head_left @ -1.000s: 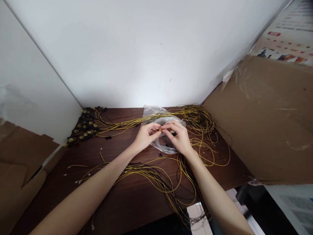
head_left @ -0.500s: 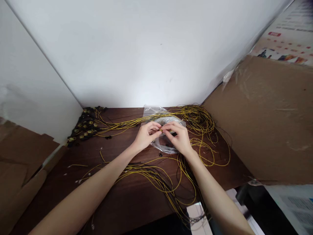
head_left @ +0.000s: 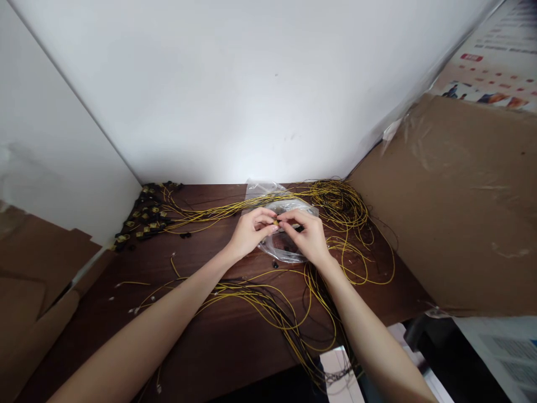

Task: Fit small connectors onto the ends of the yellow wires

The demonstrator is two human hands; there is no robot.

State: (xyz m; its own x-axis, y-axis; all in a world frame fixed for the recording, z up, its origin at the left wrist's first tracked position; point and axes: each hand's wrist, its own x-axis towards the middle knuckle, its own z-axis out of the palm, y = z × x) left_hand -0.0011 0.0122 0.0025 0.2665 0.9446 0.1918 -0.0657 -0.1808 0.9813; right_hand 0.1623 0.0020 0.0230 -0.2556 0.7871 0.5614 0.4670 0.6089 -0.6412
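My left hand (head_left: 253, 228) and my right hand (head_left: 305, 230) meet over a clear plastic bag (head_left: 282, 254). Both pinch a small yellow and black part (head_left: 276, 221) between thumbs and fingertips. It is too small and too covered by the fingers to name its kind. Behind my hands runs a bundle of yellow and black wires (head_left: 226, 211), with black and yellow connectors (head_left: 146, 218) at its left end. Another bundle of yellow and black wires (head_left: 268, 310) lies nearer, partly under my forearms. Dark pieces show inside the bag.
A coil of wire (head_left: 339, 201) sits at the back right of the brown table (head_left: 235, 358). White panels stand behind and left; a cardboard sheet (head_left: 470, 212) borders the right. Small black pieces (head_left: 275, 265) lie before the bag. A white box (head_left: 342, 375) is at the front edge.
Both hands stay in nearly the same place. The small part between the fingertips has turned slightly and shows a little more yellow.
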